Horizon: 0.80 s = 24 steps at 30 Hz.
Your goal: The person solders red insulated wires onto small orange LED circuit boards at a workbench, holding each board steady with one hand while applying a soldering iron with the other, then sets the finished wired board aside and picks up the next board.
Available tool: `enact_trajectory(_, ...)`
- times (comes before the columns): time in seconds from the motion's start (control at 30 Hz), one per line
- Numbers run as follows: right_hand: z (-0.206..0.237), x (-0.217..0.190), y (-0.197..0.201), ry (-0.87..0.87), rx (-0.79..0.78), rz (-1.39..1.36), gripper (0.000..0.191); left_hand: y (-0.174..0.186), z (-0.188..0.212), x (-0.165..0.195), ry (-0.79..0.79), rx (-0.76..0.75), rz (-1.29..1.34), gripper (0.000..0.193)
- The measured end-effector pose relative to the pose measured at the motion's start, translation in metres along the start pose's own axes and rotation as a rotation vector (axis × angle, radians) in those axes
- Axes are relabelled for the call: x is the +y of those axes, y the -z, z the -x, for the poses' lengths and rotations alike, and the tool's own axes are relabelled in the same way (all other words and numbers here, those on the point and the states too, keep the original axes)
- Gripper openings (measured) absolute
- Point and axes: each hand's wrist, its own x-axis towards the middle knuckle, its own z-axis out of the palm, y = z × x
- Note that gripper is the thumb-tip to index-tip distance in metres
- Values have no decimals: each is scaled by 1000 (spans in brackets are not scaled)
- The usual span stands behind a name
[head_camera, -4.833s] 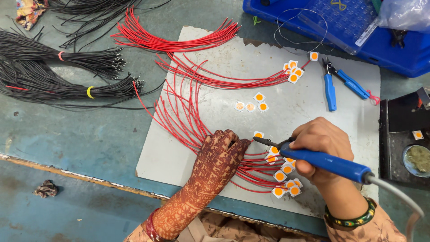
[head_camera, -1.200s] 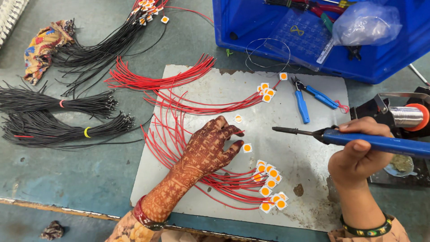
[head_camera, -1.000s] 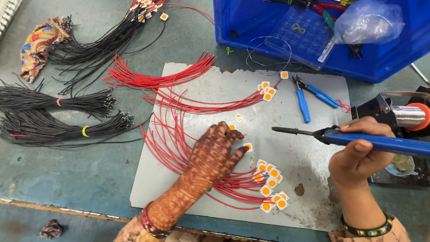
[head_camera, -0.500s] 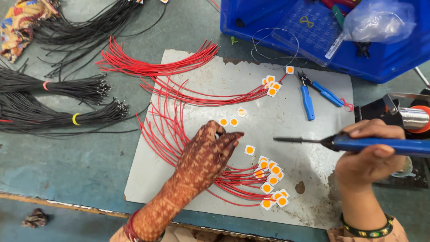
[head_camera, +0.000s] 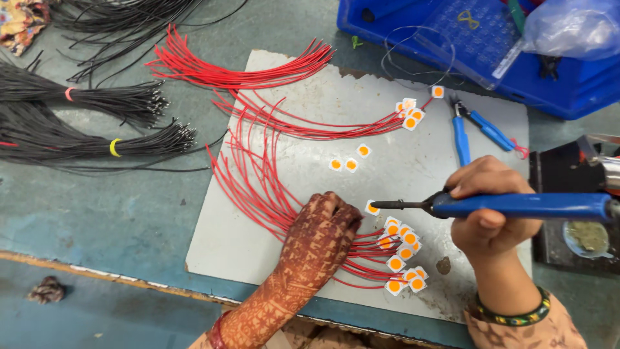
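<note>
Your right hand point(head_camera: 491, 213) grips the iron point(head_camera: 516, 205); left hand point(head_camera: 320, 236) pins wires point(head_camera: 258, 187). Three chips point(head_camera: 349, 164) beyond your fingers lie unwired.

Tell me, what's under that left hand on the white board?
The left hand presses down on a fan of red wires lying on the white board. Their ends with small orange-centred square chips show to its right. What the fingertips pinch is covered.

A clear plastic bag point(head_camera: 568, 26) lay crumpled in the blue plastic crate point(head_camera: 575, 90) at the top right. No labels, signs or screens showed on the bench.
</note>
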Motion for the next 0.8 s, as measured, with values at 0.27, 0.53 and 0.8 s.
enact_trajectory(0.27, 9, 3, -1, 4, 60, -4, 60, 0, -1, -4, -29, 29, -47, 18)
enact_trajectory(0.53, 1, -12, -4, -9, -95, 91, 62, -5, 2, -10, -91, -16, -208, 30)
enact_trajectory(0.8, -6, -19, -9, 33, -158, 105, 61, -6, 2, -12, -41, -47, -144, 27)
